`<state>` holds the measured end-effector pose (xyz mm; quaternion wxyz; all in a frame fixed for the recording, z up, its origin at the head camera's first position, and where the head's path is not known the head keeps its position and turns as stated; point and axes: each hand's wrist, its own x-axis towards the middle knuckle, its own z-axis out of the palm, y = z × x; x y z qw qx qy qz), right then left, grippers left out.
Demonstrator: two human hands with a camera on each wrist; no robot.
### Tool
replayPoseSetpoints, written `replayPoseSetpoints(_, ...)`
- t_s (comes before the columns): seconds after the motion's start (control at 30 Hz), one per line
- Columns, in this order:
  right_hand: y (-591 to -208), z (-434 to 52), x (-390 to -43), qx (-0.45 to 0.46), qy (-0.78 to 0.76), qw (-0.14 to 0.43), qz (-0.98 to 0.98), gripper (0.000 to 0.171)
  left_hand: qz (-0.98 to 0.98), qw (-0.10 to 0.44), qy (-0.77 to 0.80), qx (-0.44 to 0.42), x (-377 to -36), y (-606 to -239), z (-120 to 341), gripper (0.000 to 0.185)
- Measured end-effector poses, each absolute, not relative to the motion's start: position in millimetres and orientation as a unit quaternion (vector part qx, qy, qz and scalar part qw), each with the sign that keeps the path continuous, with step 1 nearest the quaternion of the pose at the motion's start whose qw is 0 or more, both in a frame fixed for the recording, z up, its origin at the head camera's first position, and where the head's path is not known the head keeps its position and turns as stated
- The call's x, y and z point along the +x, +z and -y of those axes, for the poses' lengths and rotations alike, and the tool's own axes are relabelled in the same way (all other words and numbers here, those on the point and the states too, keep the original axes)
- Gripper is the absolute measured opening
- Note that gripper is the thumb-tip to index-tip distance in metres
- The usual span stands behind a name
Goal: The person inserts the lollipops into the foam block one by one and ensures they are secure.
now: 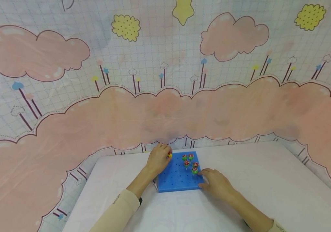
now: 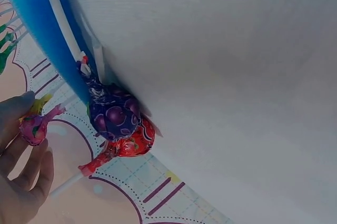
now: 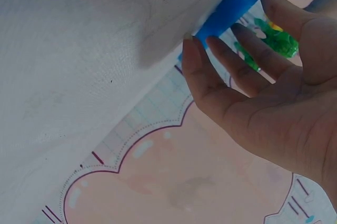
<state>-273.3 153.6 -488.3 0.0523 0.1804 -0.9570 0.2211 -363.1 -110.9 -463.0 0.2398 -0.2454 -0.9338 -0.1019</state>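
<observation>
In the head view the left hand (image 1: 159, 160) pinches a lollipop (image 1: 169, 155) at the far left corner of the blue foam board (image 1: 177, 180) on the table (image 1: 270, 180). The right hand (image 1: 216, 183), fingers relaxed, rests at the board's right edge beside five standing lollipops (image 1: 190, 162).

The left wrist view adds two spare lollipops (image 2: 118, 124) lying by the board. The held one (image 2: 34, 126) looks light, with crinkly wrapper; I would take it by the stiff stick.

The right wrist view shows straight fingers (image 3: 221, 71) touching the soft board edge (image 3: 237, 0).
</observation>
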Motion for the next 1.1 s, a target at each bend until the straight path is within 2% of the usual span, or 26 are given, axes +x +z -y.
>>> replayPoseSetpoints(0.27, -487, -153, -272, 0.178, 0.221, 0.052, 0.957, 0.041, 0.934, 0.236, -0.101, -0.249, -362, -462, 110, 0.02)
replayPoseSetpoints(0.57, -486, -154, -271, 0.185, 0.224, 0.056, 0.955, 0.041, 0.933, 0.239, -0.102, -0.248, -355, -458, 113, 0.033)
replayPoseSetpoints(0.87, -487, -154, -271, 0.184, 0.221, 0.057, 0.956, 0.041, 0.924, 0.269, -0.124, -0.239, -340, -437, 121, 0.026)
replayPoseSetpoints(1.1, -487, -153, -271, 0.185, 0.22, 0.053, 0.956, 0.04, 0.936, 0.256, -0.13, -0.204, -325, -430, 136, 0.027)
